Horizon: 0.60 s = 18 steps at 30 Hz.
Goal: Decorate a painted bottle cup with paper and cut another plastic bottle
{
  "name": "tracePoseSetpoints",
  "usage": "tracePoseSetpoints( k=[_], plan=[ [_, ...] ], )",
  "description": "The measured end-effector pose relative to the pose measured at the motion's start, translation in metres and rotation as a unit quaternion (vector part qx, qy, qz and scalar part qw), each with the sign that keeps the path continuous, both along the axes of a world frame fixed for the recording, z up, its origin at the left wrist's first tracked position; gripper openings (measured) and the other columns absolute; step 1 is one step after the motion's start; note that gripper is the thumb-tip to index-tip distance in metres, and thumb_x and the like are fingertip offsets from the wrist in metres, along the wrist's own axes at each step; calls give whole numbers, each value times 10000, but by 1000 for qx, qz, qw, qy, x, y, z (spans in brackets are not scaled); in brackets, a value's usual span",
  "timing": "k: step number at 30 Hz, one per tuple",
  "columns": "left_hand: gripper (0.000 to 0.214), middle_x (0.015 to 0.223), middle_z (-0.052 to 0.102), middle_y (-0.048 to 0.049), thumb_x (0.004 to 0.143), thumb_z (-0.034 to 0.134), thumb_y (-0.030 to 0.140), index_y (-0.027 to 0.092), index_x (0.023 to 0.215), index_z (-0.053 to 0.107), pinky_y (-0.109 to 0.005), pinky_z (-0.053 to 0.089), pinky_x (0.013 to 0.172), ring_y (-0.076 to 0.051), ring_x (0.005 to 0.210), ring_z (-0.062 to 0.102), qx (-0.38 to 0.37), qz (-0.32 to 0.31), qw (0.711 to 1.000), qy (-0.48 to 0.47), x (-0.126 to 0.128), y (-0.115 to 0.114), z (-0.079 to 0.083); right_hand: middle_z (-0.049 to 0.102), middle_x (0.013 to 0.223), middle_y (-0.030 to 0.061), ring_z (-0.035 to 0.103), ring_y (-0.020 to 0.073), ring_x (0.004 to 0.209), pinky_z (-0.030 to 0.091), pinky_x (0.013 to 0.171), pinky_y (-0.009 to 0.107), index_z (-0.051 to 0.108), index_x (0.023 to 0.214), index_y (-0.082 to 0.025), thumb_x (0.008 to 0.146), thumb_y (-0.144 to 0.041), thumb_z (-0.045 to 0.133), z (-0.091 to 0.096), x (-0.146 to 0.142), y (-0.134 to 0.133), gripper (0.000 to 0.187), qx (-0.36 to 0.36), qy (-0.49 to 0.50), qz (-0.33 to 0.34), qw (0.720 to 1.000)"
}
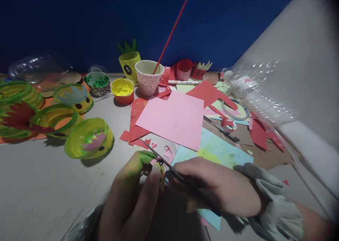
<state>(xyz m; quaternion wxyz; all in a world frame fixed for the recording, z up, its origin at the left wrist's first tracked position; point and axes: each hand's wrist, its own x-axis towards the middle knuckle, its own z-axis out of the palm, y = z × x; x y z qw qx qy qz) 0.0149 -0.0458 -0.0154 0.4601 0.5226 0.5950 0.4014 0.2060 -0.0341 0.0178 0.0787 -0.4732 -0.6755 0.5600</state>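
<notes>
Beyond the left hand (pixel 129 191), pinching paper (pixel 154 160), cups (pixel 124 99) held yellow paint (pixel 123 89) and green paint (pixel 101 83); beyond the right hand (pixel 214 181), gripping a tool (pixel 178 174), lay an illegibly labelled bottle (pixel 270 101).

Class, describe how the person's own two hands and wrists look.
The left hand is ungloved, with green and yellow paint smears. The right hand is ungloved too, with a loosely gathered, pale grey fabric band around its wrist.
</notes>
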Motion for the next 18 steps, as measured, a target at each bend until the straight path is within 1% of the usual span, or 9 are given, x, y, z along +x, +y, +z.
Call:
tracePoseSetpoints(
  k=[6,10,13,18],
  plan=[
    [246,836,709,-24,748,622,436,245,898,655,-288,562,654,-208,786,667,-1,-1,1000,-1,-1,3,1,412,643,-57,381,79,596,311,536,184,437,709,-173,741,-15,541,0,-2,-2,192,9,-16,-8,1000],
    [204,780,696,-14,775,584,418,245,867,639,-282,544,636,-190,719,653,9,-8,1000,-5,2,4,4,401,631,-61,374,77,588,305,527,180,432,696,-175,720,-7,555,2,-3,-1,210,-2,-17,-10,1000],
    [166,746,686,-9,769,603,398,244,827,628,-279,540,637,-182,692,646,14,0,1000,-23,5,5,6,390,625,-61,366,78,583,302,522,180,432,690,-175,720,-9,555,2,-2,0,209,1,-24,-9,1000],
    [120,763,683,10,760,620,367,261,813,637,-255,532,628,-161,691,639,24,10,999,-32,8,6,8,408,634,-51,377,84,589,314,533,190,454,700,-165,750,-47,553,1,-1,1,163,-12,5,-11,1000]
  ],
)
